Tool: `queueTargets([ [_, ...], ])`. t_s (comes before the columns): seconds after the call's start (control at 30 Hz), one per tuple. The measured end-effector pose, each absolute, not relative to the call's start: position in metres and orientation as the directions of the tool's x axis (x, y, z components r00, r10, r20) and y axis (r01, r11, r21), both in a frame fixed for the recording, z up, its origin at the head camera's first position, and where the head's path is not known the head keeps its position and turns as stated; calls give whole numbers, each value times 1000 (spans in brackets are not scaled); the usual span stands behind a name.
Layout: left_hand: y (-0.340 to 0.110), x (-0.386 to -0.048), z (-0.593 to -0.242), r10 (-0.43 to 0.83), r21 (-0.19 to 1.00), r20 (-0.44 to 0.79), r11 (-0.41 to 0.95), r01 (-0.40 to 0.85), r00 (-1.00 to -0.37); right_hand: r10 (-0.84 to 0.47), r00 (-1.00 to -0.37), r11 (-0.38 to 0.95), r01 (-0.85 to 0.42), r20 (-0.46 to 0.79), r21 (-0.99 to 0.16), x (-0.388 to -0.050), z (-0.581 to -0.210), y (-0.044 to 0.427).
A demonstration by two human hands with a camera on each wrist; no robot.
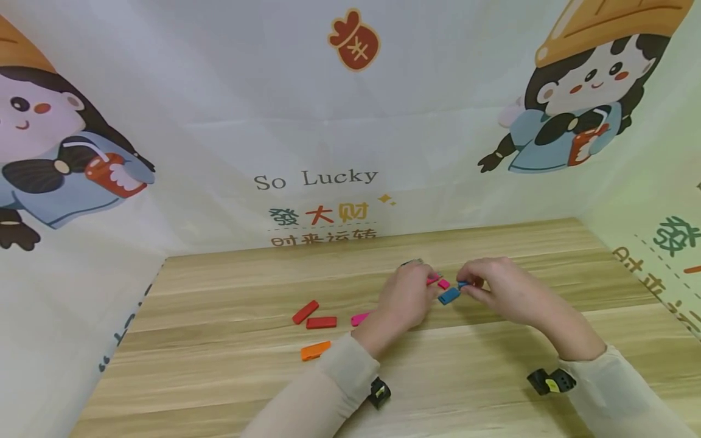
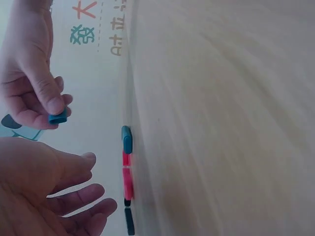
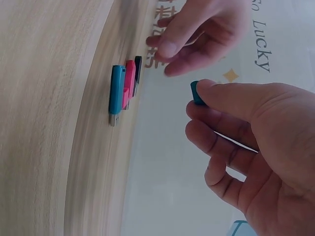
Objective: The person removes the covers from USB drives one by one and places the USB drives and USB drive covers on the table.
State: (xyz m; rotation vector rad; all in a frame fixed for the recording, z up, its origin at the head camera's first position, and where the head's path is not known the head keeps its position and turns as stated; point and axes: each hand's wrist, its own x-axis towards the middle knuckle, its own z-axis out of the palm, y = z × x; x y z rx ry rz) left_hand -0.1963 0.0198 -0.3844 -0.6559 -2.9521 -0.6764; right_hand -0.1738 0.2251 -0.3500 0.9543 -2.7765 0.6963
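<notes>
A small blue cap [image 3: 197, 93] is pinched between thumb and fingers of my right hand [image 1: 501, 289], above the table. Just below and left of it, a blue USB stick [image 1: 449, 296] lies on the wood, its metal plug bare in the right wrist view. My left hand [image 1: 406, 293] hovers beside the stick with relaxed, slightly bent fingers and nothing between them in the left wrist view. Behind the blue stick lie a pink stick [image 3: 129, 78], a small pink cap [image 1: 443, 284] and a black stick [image 3: 138, 70].
Two red pieces [image 1: 305, 312] and an orange one [image 1: 315, 351] lie left on the wooden table [image 1: 219, 365]. Another pink piece [image 1: 359, 319] is partly hidden by my left wrist. A printed cloth [image 1: 219, 152] stands behind and at both sides.
</notes>
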Motion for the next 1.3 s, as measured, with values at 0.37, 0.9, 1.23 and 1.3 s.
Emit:
queueTargets([
  [0.37,-7,-186,-380,411,303,168,843,444,-896,-556,-804,707,-590,209,-391,-178,-353,229],
  [0.9,-50,-167,-370,422,263,201,846,463,-884,-591,-795,713,-594,137,-373,-187,-363,240],
  [1.23,-81,-164,-372,411,250,237,850,464,-880,-595,-801,708,-563,70,-427,-196,-371,245],
  [1.3,-86,-163,-373,410,241,245,852,465,-878,-598,-800,705,-556,53,-440,-197,-373,246],
])
